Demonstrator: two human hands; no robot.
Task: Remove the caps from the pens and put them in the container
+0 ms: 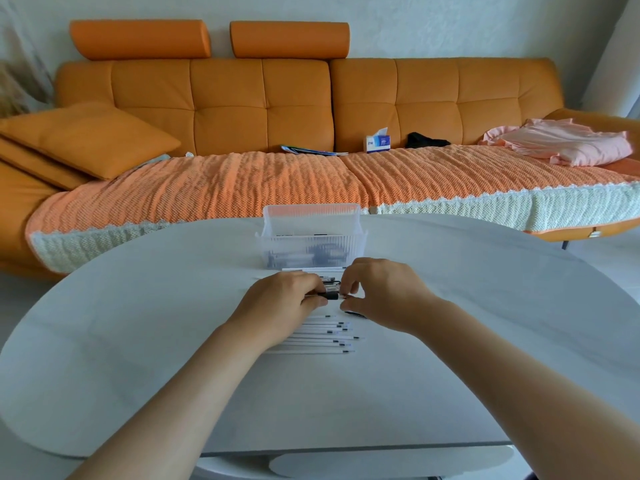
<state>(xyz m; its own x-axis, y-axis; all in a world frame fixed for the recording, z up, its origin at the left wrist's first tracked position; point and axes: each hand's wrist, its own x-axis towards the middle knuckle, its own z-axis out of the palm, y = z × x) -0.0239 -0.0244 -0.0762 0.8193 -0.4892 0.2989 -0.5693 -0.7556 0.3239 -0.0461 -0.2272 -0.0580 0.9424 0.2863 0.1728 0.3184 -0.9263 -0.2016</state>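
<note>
My left hand [282, 299] grips a pen [329, 295] with a black grip section, held crosswise just above the table. My right hand [377, 289] pinches the pen's right end, where its clear cap sits, with thumb and fingertips. A clear ribbed plastic container [311, 216] stands just beyond the hands, with dark pen parts inside. Several uncapped white pens [318, 336] lie in a row on the table below the hands, tips pointing right. More pens [311, 270] lie between the hands and the container, partly hidden.
The white oval table [138, 323] spreads wide on both sides. Behind it runs an orange sofa [242, 105] with a knitted cover, cushions, a tissue box [378, 143], papers and pink cloth [568, 147].
</note>
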